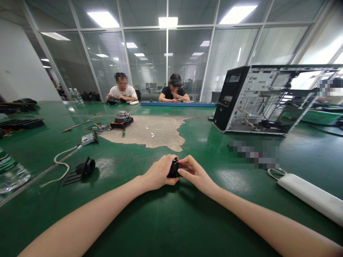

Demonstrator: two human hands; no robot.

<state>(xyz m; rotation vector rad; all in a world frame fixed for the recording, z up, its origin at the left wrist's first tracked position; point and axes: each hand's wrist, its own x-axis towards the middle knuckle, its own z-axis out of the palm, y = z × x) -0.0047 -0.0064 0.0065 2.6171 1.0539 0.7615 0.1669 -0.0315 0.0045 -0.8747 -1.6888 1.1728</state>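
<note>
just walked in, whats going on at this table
A person holds a small black part just above the green table: the left hand wraps around it, and the right hand pinches its near side. Another black piece lies off to the left. An opened computer case stands farther back on the right.

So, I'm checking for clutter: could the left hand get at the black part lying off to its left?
Probably yes: nothing visible stands between the left hand and the black part. But the hand is holding a small black piece, so it would likely have to let go first.
</note>
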